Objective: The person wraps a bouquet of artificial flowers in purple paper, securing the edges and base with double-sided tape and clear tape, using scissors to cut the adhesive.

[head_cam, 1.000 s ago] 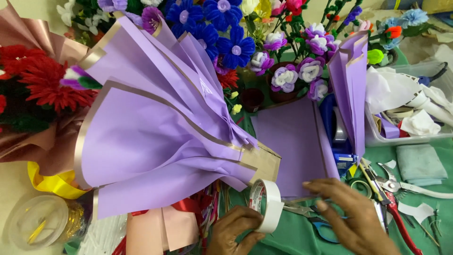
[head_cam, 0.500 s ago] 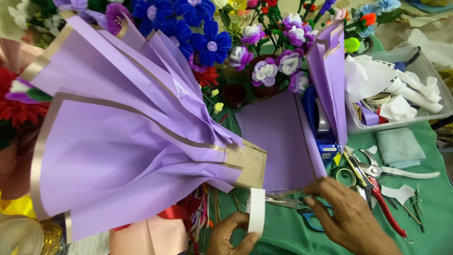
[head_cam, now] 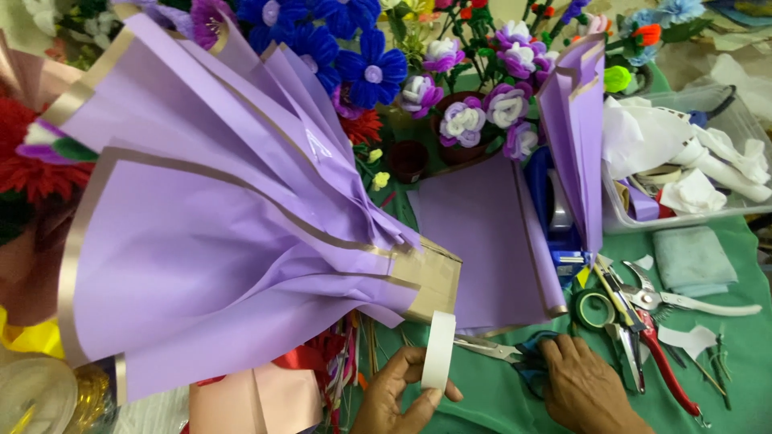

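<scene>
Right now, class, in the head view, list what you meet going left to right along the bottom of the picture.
Purple wrapped bouquet → left hand → white tape roll → scissors → right hand → red-handled pliers → white-handled cutters.

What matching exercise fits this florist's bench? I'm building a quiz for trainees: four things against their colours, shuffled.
Things:
1. tape roll in the left hand
2. wrapping paper
3. folded cloth
4. table cover

Colours:
A. green
B. lilac with gold edge
C. white
D. pale blue-grey

Pairs: 1-C, 2-B, 3-D, 4-A
</scene>
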